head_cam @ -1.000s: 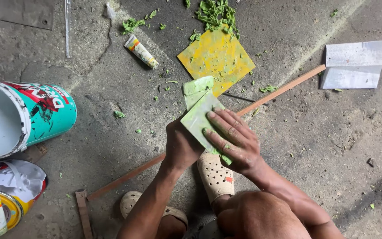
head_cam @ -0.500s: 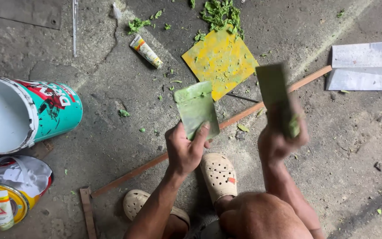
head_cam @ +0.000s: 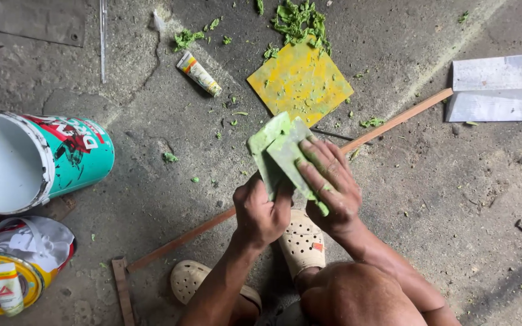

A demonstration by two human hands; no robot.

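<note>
- Since half a second ago, we have brought our right hand [head_cam: 327, 184] back from the right of the frame, and the green-smeared scraper blade [head_cam: 294, 158] it carries now lies flat against the second green-smeared blade [head_cam: 262, 151] at frame centre.
- Head view: our left hand [head_cam: 260, 214] is clenched around the lower end of that second blade, holding it up off the concrete floor [head_cam: 454, 199]; our right hand presses its blade down with spread fingers [head_cam: 318, 158], palm over the handle end.
- We judge both blades light, thin and stiff, but slick with wet green paste; a firm hold at the bare lower end, away from the coated face, looks safest.
- Just above the blades, a yellow square plate [head_cam: 300, 81] lies flat, with green paste scraps [head_cam: 300, 21] at its upper edge.
- A small tube [head_cam: 199, 73] lies upper left of it; a thin wooden strip [head_cam: 394, 121] runs diagonally under our hands.
- At the left edge, a teal paint can [head_cam: 74, 157] lies on its side above a yellow tin [head_cam: 7, 284]; folded white paper [head_cam: 493, 87] sits at upper right.
</note>
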